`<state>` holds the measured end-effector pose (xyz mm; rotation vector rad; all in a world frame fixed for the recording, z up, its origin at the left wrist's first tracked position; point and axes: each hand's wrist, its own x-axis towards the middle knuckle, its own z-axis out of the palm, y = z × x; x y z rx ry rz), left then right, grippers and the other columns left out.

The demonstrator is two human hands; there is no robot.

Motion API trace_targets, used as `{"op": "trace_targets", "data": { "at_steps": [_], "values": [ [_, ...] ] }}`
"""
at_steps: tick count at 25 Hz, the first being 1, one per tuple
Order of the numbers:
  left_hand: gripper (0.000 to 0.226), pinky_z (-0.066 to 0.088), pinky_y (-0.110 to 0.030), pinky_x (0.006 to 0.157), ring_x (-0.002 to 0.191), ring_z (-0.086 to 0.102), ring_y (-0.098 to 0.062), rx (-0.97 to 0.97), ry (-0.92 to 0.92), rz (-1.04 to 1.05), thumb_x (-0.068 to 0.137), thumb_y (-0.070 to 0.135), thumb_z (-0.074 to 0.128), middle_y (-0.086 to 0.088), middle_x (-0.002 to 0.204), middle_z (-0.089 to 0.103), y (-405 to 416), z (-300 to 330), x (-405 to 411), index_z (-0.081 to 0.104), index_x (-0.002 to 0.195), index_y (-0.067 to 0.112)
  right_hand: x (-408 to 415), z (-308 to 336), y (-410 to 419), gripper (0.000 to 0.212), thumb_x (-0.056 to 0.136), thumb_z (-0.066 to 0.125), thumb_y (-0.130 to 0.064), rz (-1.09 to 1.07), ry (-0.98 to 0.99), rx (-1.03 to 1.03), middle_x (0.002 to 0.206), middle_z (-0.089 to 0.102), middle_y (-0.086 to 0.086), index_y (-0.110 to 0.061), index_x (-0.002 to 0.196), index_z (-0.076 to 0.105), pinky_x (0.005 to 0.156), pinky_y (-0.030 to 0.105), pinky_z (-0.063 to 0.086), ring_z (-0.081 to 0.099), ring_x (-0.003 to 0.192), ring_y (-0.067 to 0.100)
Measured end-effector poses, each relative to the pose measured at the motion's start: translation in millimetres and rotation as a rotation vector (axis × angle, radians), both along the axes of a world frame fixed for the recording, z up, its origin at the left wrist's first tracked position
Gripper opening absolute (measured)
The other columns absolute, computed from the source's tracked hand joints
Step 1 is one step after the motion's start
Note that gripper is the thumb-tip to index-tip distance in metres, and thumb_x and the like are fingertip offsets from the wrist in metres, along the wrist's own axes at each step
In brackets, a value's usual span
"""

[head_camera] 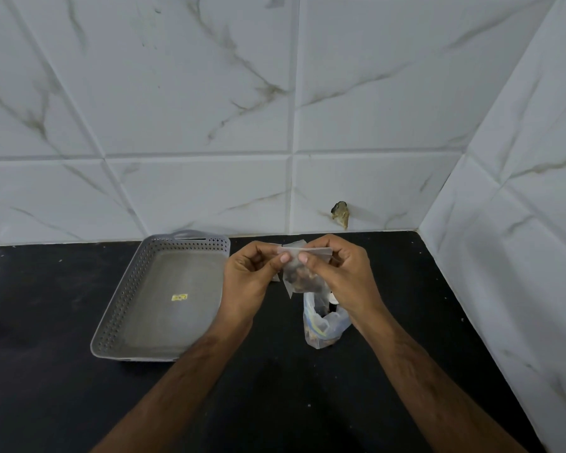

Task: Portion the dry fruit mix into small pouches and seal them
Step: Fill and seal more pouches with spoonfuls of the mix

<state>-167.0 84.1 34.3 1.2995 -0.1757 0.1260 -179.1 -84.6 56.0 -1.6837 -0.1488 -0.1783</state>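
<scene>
A small clear pouch (299,276) with brown dry fruit in its lower part hangs in the air above the black counter. My left hand (252,279) pinches its top strip at the left end, thumb in front. My right hand (340,276) pinches the same strip at the right end. Below the pouch a larger clear bag of dry fruit mix (322,325) stands open on the counter, partly hidden by my right wrist.
A grey perforated plastic tray (118,308) lies on the counter to the left, with a small yellow sticker inside. White marbled tile walls close the back and the right side. A chipped hole (340,214) marks the back wall.
</scene>
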Motion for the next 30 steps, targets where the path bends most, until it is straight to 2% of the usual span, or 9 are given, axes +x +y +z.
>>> {"op": "trace_targets", "data": {
  "at_steps": [5,9,11,13,16,18,22,26,30],
  "values": [
    [0.005,0.056,-0.023,0.071,0.074,0.070,-0.015,-0.006,-0.013,0.020,0.074,0.009,0.076,-0.006,0.077,0.074,0,1,1,0.074,0.075,0.014,2,-2,0,0.009,0.082,0.080,-0.004,-0.015,-0.045,-0.019,0.071,0.070,-0.008,-0.009,0.079,0.074,0.066,0.015,0.048,0.064,0.070,0.003],
    [0.009,0.056,-0.023,0.070,0.073,0.070,-0.013,0.033,-0.021,0.054,0.081,-0.002,0.073,-0.003,0.076,0.075,4,-1,9,0.071,0.079,0.006,10,1,-4,0.005,0.080,0.082,-0.007,0.034,0.005,0.050,0.075,0.075,-0.001,-0.008,0.085,0.080,0.071,0.019,0.053,0.069,0.075,0.009],
    [0.013,0.056,-0.023,0.070,0.074,0.070,-0.013,0.079,-0.032,0.076,0.086,-0.007,0.070,-0.002,0.077,0.075,5,-4,12,0.070,0.080,0.006,14,1,-7,0.011,0.082,0.080,-0.009,0.058,0.038,0.043,0.082,0.077,0.006,-0.005,0.093,0.081,0.076,0.027,0.058,0.073,0.081,0.018],
    [0.012,0.056,-0.023,0.070,0.076,0.069,-0.013,0.114,-0.047,0.080,0.087,-0.003,0.070,0.000,0.079,0.074,7,-7,13,0.070,0.081,0.007,18,0,-10,0.009,0.080,0.082,-0.007,0.045,0.053,0.045,0.080,0.077,0.007,-0.007,0.088,0.081,0.078,0.034,0.059,0.073,0.081,0.022],
    [0.007,0.056,-0.025,0.070,0.077,0.068,-0.016,0.128,-0.046,0.061,0.086,0.007,0.071,-0.002,0.080,0.072,8,-8,15,0.067,0.081,0.009,22,-2,-12,0.009,0.074,0.085,-0.005,0.030,0.059,0.055,0.074,0.076,0.001,-0.009,0.078,0.079,0.074,0.028,0.058,0.073,0.075,0.014],
    [0.010,0.056,-0.025,0.070,0.076,0.067,-0.016,0.147,-0.047,0.078,0.088,0.000,0.069,-0.009,0.080,0.070,11,-9,19,0.066,0.080,0.007,23,-2,-10,0.011,0.073,0.087,-0.007,0.034,0.057,0.037,0.073,0.076,0.000,-0.013,0.074,0.078,0.072,0.024,0.058,0.073,0.075,0.013],
    [0.011,0.055,-0.032,0.071,0.078,0.065,-0.026,0.208,-0.061,0.085,0.089,-0.003,0.070,-0.031,0.087,0.066,18,-15,30,0.061,0.083,-0.005,33,-6,-8,0.015,0.066,0.091,-0.016,-0.002,0.079,0.065,0.072,0.075,0.003,-0.019,0.067,0.076,0.073,0.032,0.060,0.071,0.074,0.019],
    [0.010,0.055,-0.035,0.078,0.085,0.065,-0.026,0.199,0.000,0.067,0.091,0.002,0.068,-0.021,0.088,0.068,23,-31,49,0.061,0.085,0.004,61,-28,-4,0.021,0.072,0.091,-0.018,0.000,0.163,0.034,0.063,0.067,-0.001,-0.013,0.066,0.071,0.064,0.032,0.047,0.057,0.064,0.016],
    [0.008,0.055,-0.037,0.079,0.087,0.069,-0.021,0.289,0.098,0.115,0.095,-0.005,0.063,-0.016,0.089,0.069,30,-56,72,0.057,0.090,-0.005,92,-53,4,0.015,0.078,0.086,-0.018,0.025,0.237,-0.027,0.079,0.077,0.005,-0.006,0.081,0.078,0.075,0.028,0.055,0.068,0.073,0.012]
  ]
}}
